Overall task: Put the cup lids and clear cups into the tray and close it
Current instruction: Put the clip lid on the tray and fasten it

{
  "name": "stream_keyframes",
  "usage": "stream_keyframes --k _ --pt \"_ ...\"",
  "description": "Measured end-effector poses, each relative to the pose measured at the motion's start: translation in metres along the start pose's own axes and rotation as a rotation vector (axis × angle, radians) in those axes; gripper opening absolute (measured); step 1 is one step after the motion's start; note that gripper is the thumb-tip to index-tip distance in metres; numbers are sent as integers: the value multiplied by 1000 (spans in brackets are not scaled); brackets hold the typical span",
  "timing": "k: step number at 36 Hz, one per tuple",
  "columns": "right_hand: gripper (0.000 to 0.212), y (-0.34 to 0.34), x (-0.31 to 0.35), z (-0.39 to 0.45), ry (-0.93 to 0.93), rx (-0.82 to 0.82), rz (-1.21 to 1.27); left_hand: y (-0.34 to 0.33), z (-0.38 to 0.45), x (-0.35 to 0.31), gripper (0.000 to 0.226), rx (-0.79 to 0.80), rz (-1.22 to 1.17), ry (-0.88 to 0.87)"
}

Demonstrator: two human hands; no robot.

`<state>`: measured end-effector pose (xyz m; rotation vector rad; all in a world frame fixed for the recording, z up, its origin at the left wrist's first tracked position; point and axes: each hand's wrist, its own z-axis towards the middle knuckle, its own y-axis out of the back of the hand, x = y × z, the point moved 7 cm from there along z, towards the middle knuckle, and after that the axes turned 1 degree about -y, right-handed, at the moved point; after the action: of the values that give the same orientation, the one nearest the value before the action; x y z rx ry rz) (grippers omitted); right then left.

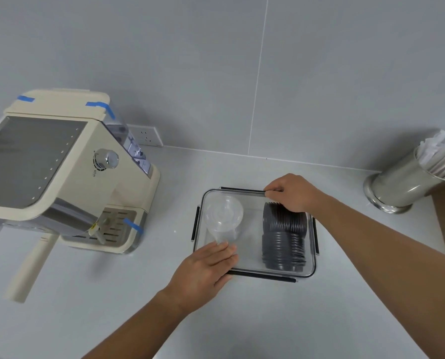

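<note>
The left hand lies flat, fingers spread, on the near left corner of the clear lid covering the tray. Inside, cups sit left and dark cup lids right. The right hand curls its fingers over the lid's far edge.

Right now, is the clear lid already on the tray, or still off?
On. The clear lid covers the tray; both hands press its corners. Whether the black latches are locked, cannot tell.
</note>
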<state>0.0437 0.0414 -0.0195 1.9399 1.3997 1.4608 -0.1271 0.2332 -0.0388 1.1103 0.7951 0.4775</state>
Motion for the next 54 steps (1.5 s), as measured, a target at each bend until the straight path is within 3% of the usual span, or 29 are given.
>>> stream_keyframes --k 10,15,18,21,25,28,32,34,46,54 --pt "24 -1 0 -3 3 -19 2 1 -1 -1 33 -12 -58 22" --pt "22 -2 -6 -9 -20 1 -43 9 2 0 37 38 -157 136" --pt "34 1 -22 -20 -84 -47 -18 17 5 12 43 68 -234 323" --pt "41 4 -42 -38 -178 -101 86 31 7 31 45 -12 -242 484" --pt "40 0 -74 -64 -328 -237 444 49 2 65 38 -167 -308 759" --pt "41 -17 -91 -83 -423 -227 742 45 -4 81 42 -175 -503 1004" --pt "27 -31 -91 -101 -466 -233 884 33 -8 92 37 -184 -727 1195" --pt "21 -34 -86 -105 -449 -239 896 31 -6 90 16 -207 -802 1207" --pt "17 -27 -75 -95 -444 -330 875 43 15 102 30 -317 -852 1170" --pt "19 -24 -66 -87 -448 -336 852 47 22 113 23 -306 -853 1169"
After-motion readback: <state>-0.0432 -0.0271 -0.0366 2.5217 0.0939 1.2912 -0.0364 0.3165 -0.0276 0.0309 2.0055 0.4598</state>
